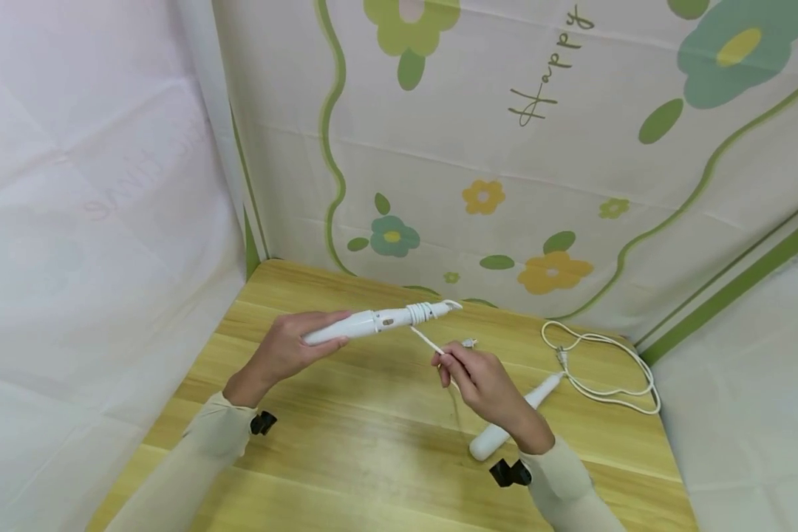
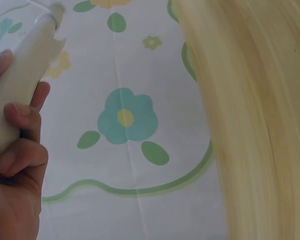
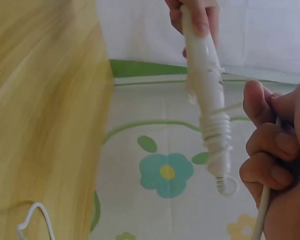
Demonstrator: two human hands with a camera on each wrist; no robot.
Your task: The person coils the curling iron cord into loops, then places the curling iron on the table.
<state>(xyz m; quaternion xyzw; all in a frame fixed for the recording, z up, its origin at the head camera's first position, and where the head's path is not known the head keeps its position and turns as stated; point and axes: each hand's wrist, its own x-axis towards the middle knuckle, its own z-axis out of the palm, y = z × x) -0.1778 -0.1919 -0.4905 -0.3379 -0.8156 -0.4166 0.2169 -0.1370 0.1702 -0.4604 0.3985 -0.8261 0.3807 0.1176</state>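
My left hand (image 1: pixel 291 341) grips a white wand-shaped electric appliance (image 1: pixel 349 327) by its thick end, holding it above the table. White cord is wound in several turns around the appliance's narrower end, as the right wrist view shows (image 3: pixel 216 131). A free stretch of the cord (image 1: pixel 427 340) runs from these coils to my right hand (image 1: pixel 482 380), which pinches it between thumb and fingers. The cord's plug (image 1: pixel 470 343) shows just beyond the right hand. A second white wand-shaped appliance (image 1: pixel 488 442) lies on the table, partly hidden under my right forearm.
The wooden table (image 1: pixel 372 458) spans the space below both hands. A looped white cord (image 1: pixel 645 369) from the second appliance lies at the table's right side, its plug (image 1: pixel 561 356) near the loop. Flower-printed cloth (image 1: pixel 432 162) hangs behind and along both sides.
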